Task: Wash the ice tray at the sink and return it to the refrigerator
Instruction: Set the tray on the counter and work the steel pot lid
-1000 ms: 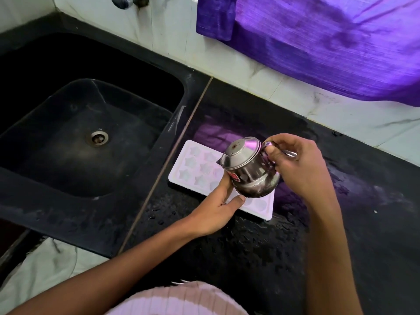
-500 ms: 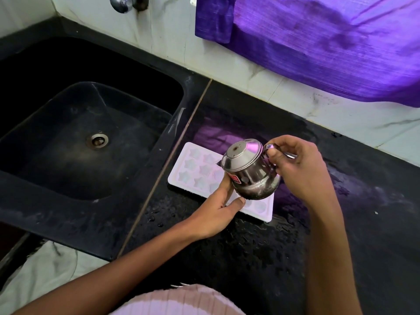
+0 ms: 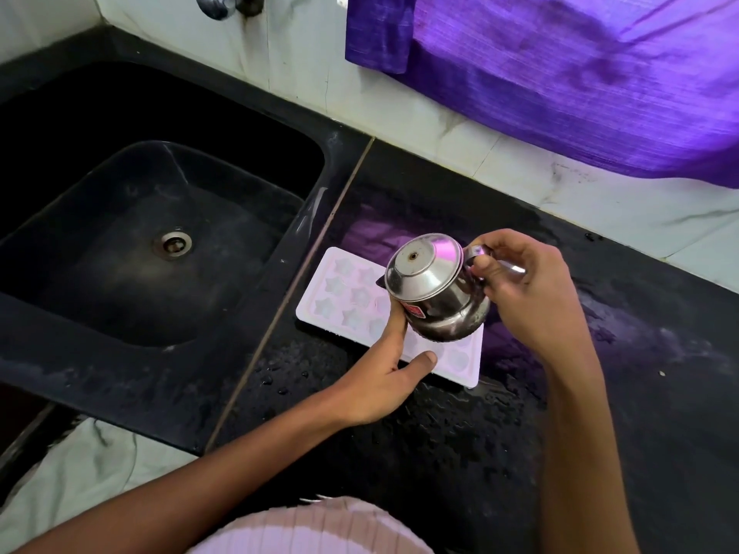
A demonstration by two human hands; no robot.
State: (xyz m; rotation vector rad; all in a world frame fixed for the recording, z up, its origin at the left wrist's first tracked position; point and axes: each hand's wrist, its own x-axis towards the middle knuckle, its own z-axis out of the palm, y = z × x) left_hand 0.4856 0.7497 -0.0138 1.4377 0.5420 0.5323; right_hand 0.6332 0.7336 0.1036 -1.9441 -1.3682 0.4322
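Note:
A white ice tray (image 3: 344,297) with star-shaped cells lies flat on the wet black counter, just right of the sink. My left hand (image 3: 384,373) holds its near edge, thumb on the tray's near rim and fingers up against the pot. Above the tray's right half my right hand (image 3: 524,289) grips the handle of a small lidded steel pot (image 3: 434,289), tilted toward the tray with its spout over the cells. The pot hides the tray's middle. No water stream is visible.
The black sink (image 3: 304,217) with its drain (image 3: 173,243) lies to the left, a tap (image 3: 218,4) on the wall above it. A purple cloth (image 3: 560,74) hangs over the marble backsplash. The counter (image 3: 460,433) is covered in water drops.
The pot has tipped a little further toward the tray. Both hands stay in nearly the same place.

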